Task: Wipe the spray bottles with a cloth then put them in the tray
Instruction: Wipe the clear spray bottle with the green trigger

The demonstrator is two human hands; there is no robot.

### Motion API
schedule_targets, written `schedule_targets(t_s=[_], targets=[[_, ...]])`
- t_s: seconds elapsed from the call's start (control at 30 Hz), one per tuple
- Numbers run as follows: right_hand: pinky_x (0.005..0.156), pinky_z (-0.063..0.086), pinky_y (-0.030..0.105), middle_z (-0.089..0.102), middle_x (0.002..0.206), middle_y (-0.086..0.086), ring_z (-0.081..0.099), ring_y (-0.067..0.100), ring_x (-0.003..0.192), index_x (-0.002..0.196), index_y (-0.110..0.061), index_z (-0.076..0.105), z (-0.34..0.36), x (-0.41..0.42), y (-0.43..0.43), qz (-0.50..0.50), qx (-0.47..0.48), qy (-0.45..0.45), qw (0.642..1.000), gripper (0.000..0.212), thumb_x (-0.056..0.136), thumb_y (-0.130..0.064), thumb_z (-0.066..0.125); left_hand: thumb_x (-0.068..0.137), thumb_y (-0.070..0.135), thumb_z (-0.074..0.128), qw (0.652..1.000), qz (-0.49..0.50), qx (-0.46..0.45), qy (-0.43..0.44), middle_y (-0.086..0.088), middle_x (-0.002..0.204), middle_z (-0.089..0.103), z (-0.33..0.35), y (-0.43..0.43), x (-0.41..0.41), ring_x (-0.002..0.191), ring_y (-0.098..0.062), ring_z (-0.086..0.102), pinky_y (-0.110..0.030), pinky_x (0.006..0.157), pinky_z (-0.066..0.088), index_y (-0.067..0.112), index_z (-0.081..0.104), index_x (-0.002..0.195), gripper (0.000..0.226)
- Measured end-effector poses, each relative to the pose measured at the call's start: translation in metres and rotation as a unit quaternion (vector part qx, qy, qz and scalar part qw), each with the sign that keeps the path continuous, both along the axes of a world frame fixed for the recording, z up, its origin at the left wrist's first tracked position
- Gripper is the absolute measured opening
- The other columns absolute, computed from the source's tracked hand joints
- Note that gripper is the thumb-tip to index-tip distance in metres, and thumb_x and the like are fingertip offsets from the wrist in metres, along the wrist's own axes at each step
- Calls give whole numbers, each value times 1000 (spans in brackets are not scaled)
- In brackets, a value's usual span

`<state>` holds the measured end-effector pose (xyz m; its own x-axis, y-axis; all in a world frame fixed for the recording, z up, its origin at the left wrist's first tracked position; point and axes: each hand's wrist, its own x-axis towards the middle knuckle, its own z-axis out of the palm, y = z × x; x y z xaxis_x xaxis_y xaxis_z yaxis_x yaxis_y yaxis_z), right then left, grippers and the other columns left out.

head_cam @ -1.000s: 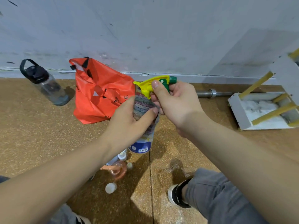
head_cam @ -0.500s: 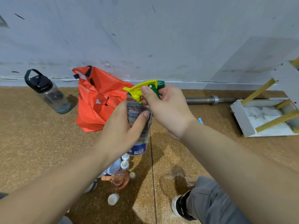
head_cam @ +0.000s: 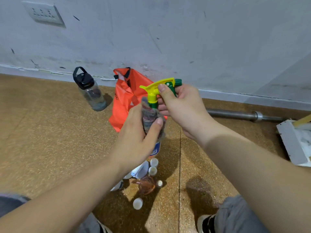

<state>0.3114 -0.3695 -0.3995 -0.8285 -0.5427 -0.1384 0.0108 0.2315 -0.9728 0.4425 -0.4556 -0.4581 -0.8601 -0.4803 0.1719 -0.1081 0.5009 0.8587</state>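
In the head view, at mid-frame, your left hand (head_cam: 134,140) reaches up from the lower left and grips the cloth (head_cam: 149,116) wrapped round the body of the spray bottle (head_cam: 152,95), thumb laid across the front. Your right hand (head_cam: 181,108) comes in from the lower right and pinches the bottle's yellow and green trigger head, thumb on its side. The bottle is held roughly upright above the floor, in front of the orange bag (head_cam: 124,101). The tray (head_cam: 289,145) lies at the right edge, well apart.

The bag (head_cam: 123,101) lies behind the spray bottle (head_cam: 155,84).
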Motion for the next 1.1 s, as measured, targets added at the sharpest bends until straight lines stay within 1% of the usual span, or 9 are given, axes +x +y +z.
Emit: schedule_targets(t_s=[0.07, 0.23, 0.33, 0.43, 0.57, 0.7, 0.9, 1.0, 1.1], targets=[[83, 62, 55, 75, 79, 8, 74, 22, 74, 89, -9, 73, -2, 6, -8, 16, -4, 8, 1000, 30, 100, -36, 64, 101, 50, 55, 999, -4, -42, 10, 7, 121, 60, -5, -10, 8, 118, -14, 59, -45, 97, 51, 31, 52, 133, 37], [78, 63, 44, 70, 82, 10, 68, 21, 73, 100, 0, 70, -1, 15, -19, 10, -32, -29, 999, 35, 103, -34, 62, 98, 66, 38, 930, 19, 366, -38, 10, 120, 76, -5, -26, 28, 116, -12, 71, -30, 95, 57, 34, 60, 134, 53], [76, 62, 44, 67, 83, 13, 64, 27, 74, 105, 10, 66, -2, 16, -21, -13, -51, -66, 996, 43, 104, -32, 60, 95, 78, 24, 897, 47, 427, -105, 7, 123, 76, -15, -28, 36, 112, -10, 73, -37, 100, 54, 36, 61, 137, 70], [68, 63, 35, 67, 79, 13, 65, 25, 71, 103, 10, 67, -3, 20, -22, -23, -48, -78, 996, 42, 104, -32, 60, 105, 65, 22, 954, 85, 272, -89, 11, 112, 75, -7, -18, 40, 94, -1, 70, -27, 95, 50, 32, 66, 124, 57], [66, 62, 27, 73, 86, 19, 70, 22, 75, 101, 4, 71, -5, 29, -22, 7, -34, -62, 997, 37, 105, -31, 59, 103, 50, 52, 997, 38, -61, -11, 18, 123, 57, -2, -18, 40, 119, 0, 54, -23, 100, 45, 32, 52, 136, 37], [75, 66, 36, 77, 92, 16, 77, 25, 82, 99, -2, 74, -8, 32, -22, 4, -28, -48, 998, 34, 104, -33, 61, 95, 56, 64, 985, 23, 169, -27, 15, 122, 71, -4, -26, 41, 115, -2, 66, -24, 95, 54, 38, 51, 139, 49], [75, 64, 44, 71, 84, 15, 70, 26, 75, 100, 6, 70, -14, 26, -22, -46, -28, -69, 996, 43, 103, -36, 61, 94, 71, 45, 910, 25, 406, -78, 14, 126, 74, -10, -22, 44, 116, -9, 71, -46, 113, 48, 42, 56, 138, 54], [70, 65, 36, 76, 93, 16, 75, 27, 80, 102, -1, 71, -16, 23, -22, -50, -21, -89, 995, 39, 103, -39, 61, 100, 64, 47, 949, 47, 305, -65, 14, 119, 75, -8, -14, 41, 111, -4, 70, -37, 105, 52, 40, 56, 134, 43], [64, 61, 29, 76, 90, 15, 74, 22, 76, 99, 1, 72, -14, 28, -22, -35, -18, -85, 996, 40, 103, -37, 61, 103, 51, 53, 997, 40, -38, -55, 3, 144, 54, -4, -11, 41, 135, -11, 50, -37, 113, 42, 27, 39, 154, 58]])
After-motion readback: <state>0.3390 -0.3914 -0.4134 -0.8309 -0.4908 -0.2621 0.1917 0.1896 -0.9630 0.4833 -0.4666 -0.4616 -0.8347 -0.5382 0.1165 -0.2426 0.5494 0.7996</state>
